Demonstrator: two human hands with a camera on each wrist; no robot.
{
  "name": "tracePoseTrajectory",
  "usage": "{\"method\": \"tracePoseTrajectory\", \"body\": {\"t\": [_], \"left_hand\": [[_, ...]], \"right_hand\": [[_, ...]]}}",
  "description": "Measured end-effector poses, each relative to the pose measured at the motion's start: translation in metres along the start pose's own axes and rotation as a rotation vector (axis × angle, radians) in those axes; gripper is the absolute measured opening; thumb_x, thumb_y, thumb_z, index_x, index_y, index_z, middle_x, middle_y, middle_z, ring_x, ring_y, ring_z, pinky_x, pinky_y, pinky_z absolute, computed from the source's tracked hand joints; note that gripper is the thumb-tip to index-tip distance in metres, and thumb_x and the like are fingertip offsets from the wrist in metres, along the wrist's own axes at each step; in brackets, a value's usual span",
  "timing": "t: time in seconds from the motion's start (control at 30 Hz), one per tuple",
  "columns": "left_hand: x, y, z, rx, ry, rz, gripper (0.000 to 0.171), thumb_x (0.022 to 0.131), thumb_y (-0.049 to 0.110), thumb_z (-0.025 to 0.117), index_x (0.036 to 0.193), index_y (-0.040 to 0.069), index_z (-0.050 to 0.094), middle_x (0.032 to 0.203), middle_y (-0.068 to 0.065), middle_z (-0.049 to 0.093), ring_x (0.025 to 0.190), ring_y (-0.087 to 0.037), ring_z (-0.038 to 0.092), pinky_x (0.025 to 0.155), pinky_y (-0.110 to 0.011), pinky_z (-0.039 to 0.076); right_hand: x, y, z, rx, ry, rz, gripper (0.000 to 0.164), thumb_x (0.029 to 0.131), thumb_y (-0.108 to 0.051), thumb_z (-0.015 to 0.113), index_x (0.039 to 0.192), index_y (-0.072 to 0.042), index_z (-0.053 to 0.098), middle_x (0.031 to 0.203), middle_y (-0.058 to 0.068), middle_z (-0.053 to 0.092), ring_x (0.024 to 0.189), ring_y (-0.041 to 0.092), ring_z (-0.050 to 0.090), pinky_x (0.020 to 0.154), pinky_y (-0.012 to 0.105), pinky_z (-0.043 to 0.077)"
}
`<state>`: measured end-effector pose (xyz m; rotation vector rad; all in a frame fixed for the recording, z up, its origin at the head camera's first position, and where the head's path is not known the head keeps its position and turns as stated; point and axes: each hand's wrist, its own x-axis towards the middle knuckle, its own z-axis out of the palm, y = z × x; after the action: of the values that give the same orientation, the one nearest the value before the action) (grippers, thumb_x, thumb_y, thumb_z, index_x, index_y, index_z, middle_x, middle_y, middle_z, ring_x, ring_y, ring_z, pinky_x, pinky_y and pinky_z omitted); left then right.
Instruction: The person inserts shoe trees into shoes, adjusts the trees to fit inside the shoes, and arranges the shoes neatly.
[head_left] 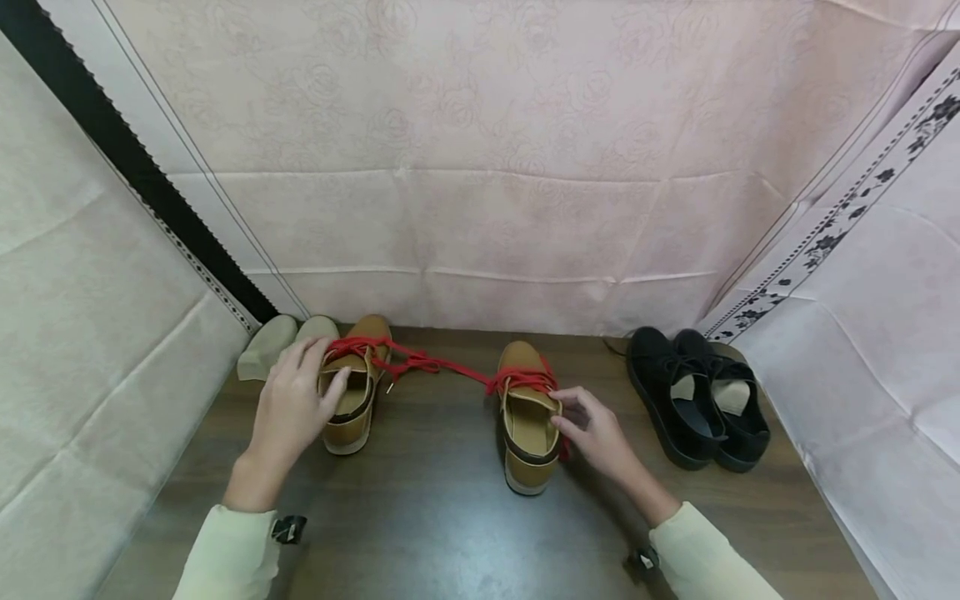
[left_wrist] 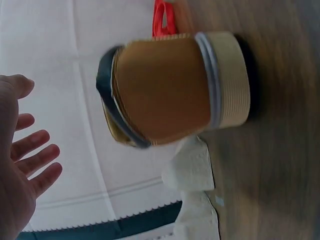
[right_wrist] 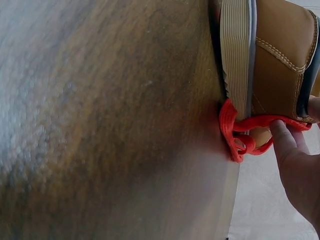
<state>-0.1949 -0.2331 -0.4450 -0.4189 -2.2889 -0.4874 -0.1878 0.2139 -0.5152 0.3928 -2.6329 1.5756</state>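
left tan shoe (head_left: 354,392): tan-brown upper, dark collar band, cream ribbed sole
right tan shoe (head_left: 529,417): same tan-brown, cream sole with a grey line, pale stitching
laces (head_left: 438,367): bright red
black shoes (head_left: 697,398): black all over, pale insoles
pale shoes (head_left: 279,343): light greyish-green
table (head_left: 442,517): dark brown wood grain
backdrop cloth (head_left: 510,150): pale pink, faint rose pattern
right-side cloth (head_left: 847,217): white, bordered with black flowers
sleeves (head_left: 225,554): pale cream-green

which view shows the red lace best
The head view: the red lace runs unbroken between both tan shoes. The right wrist view shows only a bunch by the right hand; the left wrist view just a blurred scrap.
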Motion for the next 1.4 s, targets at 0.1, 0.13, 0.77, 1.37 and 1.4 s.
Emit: {"method": "tracePoseTrajectory", "body": {"t": [0.1, 0.13, 0.77, 1.37, 1.4], "left_hand": [[0.002, -0.010, -0.001, -0.001, -0.018, -0.063, 0.049, 0.087, 0.015, 0.080, 0.128, -0.007, 0.063, 0.124, -0.031, 0.063, 0.113, -0.049, 0.061, 0.092, -0.063, 0.051], [0.002, -0.013, -0.002, -0.002, -0.025, -0.085, 0.049, 0.088, 0.014, 0.080, 0.129, -0.007, 0.063, 0.125, -0.031, 0.063, 0.114, -0.049, 0.060, 0.092, -0.063, 0.051], [0.013, -0.059, 0.000, -0.071, -0.147, -0.344, 0.046, 0.092, 0.010, 0.077, 0.131, -0.006, 0.061, 0.136, -0.032, 0.056, 0.127, -0.053, 0.053, 0.100, -0.069, 0.044], [0.007, -0.104, 0.034, -0.028, -0.384, -0.515, 0.064, 0.095, 0.029, 0.075, 0.142, -0.008, 0.052, 0.142, -0.034, 0.052, 0.130, -0.054, 0.047, 0.106, -0.069, 0.038], [0.007, -0.105, 0.035, -0.045, -0.405, -0.540, 0.065, 0.095, 0.029, 0.074, 0.144, -0.008, 0.050, 0.144, -0.035, 0.051, 0.131, -0.055, 0.047, 0.106, -0.068, 0.039]], "right_hand": [[0.000, -0.001, 0.000, 0.002, -0.001, 0.002, 0.034, 0.093, -0.005, 0.075, 0.124, -0.016, 0.065, 0.127, 0.006, 0.067, 0.118, 0.024, 0.067, 0.102, 0.047, 0.055], [0.000, -0.002, 0.000, 0.004, -0.001, 0.003, 0.034, 0.093, -0.005, 0.075, 0.124, -0.016, 0.065, 0.127, 0.006, 0.067, 0.118, 0.025, 0.067, 0.102, 0.048, 0.055], [0.001, 0.002, 0.000, -0.011, 0.001, -0.025, 0.034, 0.093, -0.005, 0.076, 0.124, -0.015, 0.067, 0.126, 0.006, 0.067, 0.116, 0.025, 0.066, 0.102, 0.051, 0.054], [0.001, 0.003, 0.000, -0.009, -0.001, -0.051, 0.034, 0.093, -0.005, 0.075, 0.124, -0.014, 0.067, 0.125, 0.008, 0.067, 0.115, 0.025, 0.066, 0.100, 0.053, 0.054], [0.001, 0.003, -0.001, -0.010, -0.001, -0.048, 0.033, 0.093, -0.005, 0.075, 0.124, -0.014, 0.067, 0.125, 0.007, 0.068, 0.115, 0.025, 0.066, 0.101, 0.053, 0.054]]}}
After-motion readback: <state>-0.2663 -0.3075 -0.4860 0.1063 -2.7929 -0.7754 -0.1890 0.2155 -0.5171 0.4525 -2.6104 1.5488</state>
